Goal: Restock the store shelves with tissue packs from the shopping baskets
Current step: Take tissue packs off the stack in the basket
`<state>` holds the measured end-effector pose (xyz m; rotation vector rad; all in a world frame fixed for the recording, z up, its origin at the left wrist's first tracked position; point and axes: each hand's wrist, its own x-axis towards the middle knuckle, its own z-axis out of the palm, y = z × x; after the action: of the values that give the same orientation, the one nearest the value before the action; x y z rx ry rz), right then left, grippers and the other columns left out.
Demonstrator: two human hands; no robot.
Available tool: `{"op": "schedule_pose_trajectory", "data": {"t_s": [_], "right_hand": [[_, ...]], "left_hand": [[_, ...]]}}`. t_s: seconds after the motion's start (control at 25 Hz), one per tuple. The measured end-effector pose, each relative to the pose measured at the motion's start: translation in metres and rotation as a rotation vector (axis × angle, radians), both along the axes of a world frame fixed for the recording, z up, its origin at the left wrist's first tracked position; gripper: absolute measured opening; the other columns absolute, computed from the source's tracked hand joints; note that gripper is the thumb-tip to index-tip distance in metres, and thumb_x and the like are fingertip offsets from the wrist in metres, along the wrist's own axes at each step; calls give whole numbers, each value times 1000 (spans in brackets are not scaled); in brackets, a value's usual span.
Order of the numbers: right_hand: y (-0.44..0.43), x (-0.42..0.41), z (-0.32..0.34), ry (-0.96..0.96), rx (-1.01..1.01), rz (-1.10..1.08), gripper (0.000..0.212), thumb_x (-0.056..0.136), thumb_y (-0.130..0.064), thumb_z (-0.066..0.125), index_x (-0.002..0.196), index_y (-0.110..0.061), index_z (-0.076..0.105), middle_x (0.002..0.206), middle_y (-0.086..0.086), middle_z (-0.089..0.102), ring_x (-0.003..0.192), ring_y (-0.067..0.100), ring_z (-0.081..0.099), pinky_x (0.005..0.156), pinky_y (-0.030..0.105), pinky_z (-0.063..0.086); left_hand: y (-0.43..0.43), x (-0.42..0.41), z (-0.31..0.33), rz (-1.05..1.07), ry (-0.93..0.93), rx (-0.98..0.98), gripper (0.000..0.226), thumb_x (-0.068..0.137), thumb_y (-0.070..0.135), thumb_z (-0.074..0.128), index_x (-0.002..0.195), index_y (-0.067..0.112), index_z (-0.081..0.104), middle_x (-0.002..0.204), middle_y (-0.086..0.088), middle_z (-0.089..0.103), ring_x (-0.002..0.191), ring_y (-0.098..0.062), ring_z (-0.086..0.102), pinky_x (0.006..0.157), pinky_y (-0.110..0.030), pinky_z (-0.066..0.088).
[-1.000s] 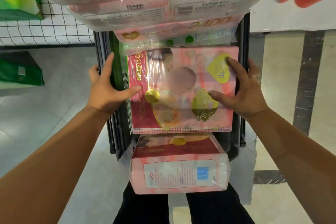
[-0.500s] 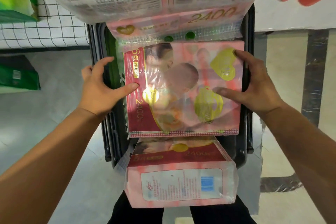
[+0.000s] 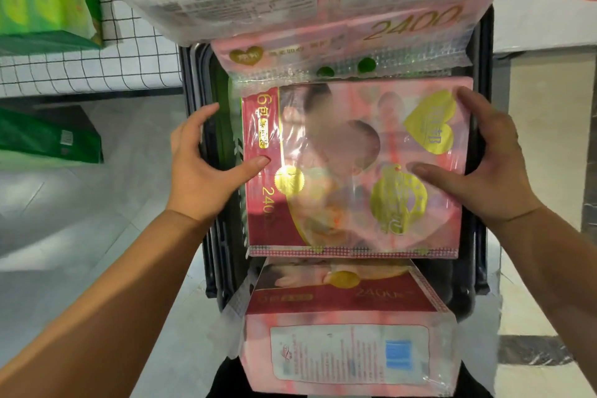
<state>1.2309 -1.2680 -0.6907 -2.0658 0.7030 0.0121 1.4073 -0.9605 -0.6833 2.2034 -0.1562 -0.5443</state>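
Head view, left hand (image 3: pixel 203 171) at nine o'clock, right hand (image 3: pixel 484 171) at three, both clamped on pink pack (image 3: pixel 355 171), basket (image 3: pixel 478 268) beneath, second pack (image 3: pixel 349 349) at six.

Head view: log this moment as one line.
left hand grips pink tissue pack, left edge | right hand grips right edge | pack over black basket | not yet shelved
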Motion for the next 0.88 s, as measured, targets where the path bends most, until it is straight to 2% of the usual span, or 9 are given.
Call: {"op": "schedule_pose_trajectory", "data": {"t_s": [0.08, 0.2, 0.36, 0.52, 0.68, 0.8, 0.88], "right_hand": [[-1, -6, 3, -13, -12, -20, 90, 56, -82, 66, 134, -56, 29, 127, 4, 42, 110, -28, 33, 96, -1, 26], [-3, -15, 19, -28, 0, -24, 91, 58, -79, 68, 136, -53, 29, 126, 5, 43, 112, -23, 36, 98, 1, 27], [-3, -25, 58, -27, 10, -58, 93, 55, -70, 75, 135, -58, 29, 124, 9, 46, 108, -20, 39, 97, 1, 29], [3, -44, 117, -20, 1, -124, 94, 53, -69, 75, 135, -60, 29, 122, 7, 45, 107, -5, 41, 92, -3, 28], [23, -74, 170, -24, -18, -241, 94, 48, -80, 70, 131, -68, 26, 119, 6, 46, 107, 2, 43, 88, -1, 32], [51, -104, 217, -66, -36, -383, 96, 48, -81, 70, 133, -62, 29, 120, 7, 47, 106, -1, 42, 87, -3, 31], [72, -127, 249, -81, -32, -485, 101, 47, -84, 68, 136, -55, 31, 122, 8, 47, 107, 0, 42, 86, -4, 30]], "left_hand": [[3, 1, 0, -4, -14, -5, 81, 54, 67, 80, 124, 56, 43, 137, -7, 45, 128, -19, 48, 108, -47, 39], [-1, 3, 15, -41, -28, -9, 81, 54, 69, 80, 124, 57, 42, 137, -9, 46, 128, -20, 48, 108, -47, 39], [-12, 1, 62, -105, -61, 14, 77, 54, 61, 76, 121, 56, 38, 137, -2, 43, 128, -9, 42, 112, -26, 32], [-18, 1, 118, -157, -65, 11, 75, 54, 60, 75, 120, 57, 38, 137, -2, 46, 129, -15, 44, 113, -38, 33], [-25, 6, 166, -265, -60, -20, 77, 50, 62, 77, 118, 62, 39, 138, 2, 46, 130, -15, 44, 113, -43, 34], [-37, 9, 216, -389, -69, -48, 84, 49, 60, 82, 121, 56, 40, 138, 5, 44, 130, -12, 41, 113, -38, 31], [-46, 7, 250, -478, -82, -66, 89, 49, 58, 87, 125, 51, 41, 138, 4, 44, 129, -13, 42, 113, -42, 33]]}}
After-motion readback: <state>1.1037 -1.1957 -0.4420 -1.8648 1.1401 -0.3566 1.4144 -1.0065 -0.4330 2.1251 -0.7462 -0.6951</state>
